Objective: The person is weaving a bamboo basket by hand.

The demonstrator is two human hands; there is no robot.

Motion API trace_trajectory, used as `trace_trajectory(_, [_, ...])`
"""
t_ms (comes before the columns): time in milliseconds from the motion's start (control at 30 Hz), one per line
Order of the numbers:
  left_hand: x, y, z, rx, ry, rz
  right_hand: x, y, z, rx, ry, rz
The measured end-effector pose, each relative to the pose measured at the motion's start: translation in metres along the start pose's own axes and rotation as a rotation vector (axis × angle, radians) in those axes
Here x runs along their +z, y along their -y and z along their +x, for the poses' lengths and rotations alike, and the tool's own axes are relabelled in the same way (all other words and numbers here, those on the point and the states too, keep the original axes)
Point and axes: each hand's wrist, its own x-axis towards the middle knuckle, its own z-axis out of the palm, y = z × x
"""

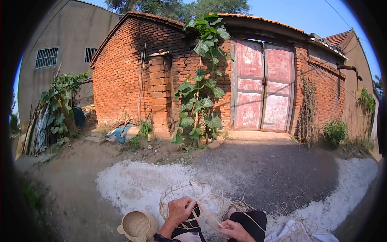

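Note:
Across my lap lies a half-woven basket (189, 186), an open frame of thin ribs with pale cord worked along part of it. My left hand (179, 210) is closed at its near side, thumb and fingers pinching the pale cord where it meets the frame. A flat band of woven cord (209, 215) slants from there down to my right hand (235, 231), whose fingers are closed on its lower end. Loose cord (242, 206) loops over my right knee. To the left of my lap sits a finished round woven basket (137, 225) with small side handles.
More tangled cord (292, 226) lies at my right over white cloth (282, 232). White powdery patches (133, 181) and dark grit (270, 173) cover the ground ahead. Beyond stand a brick wall (117, 76), a climbing vine (199, 101) and a faded red double door (264, 84).

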Motion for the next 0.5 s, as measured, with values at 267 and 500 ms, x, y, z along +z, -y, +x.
trace_trajectory(267, [-0.003,0.008,0.005,-0.138,-0.048,-0.012,-0.032,-0.056,-0.004,0.046,0.042,-0.257])
trace_trajectory(500, [-0.012,0.017,0.014,-0.256,0.027,-0.028,-0.036,-0.065,0.006,0.128,-0.019,-0.279])
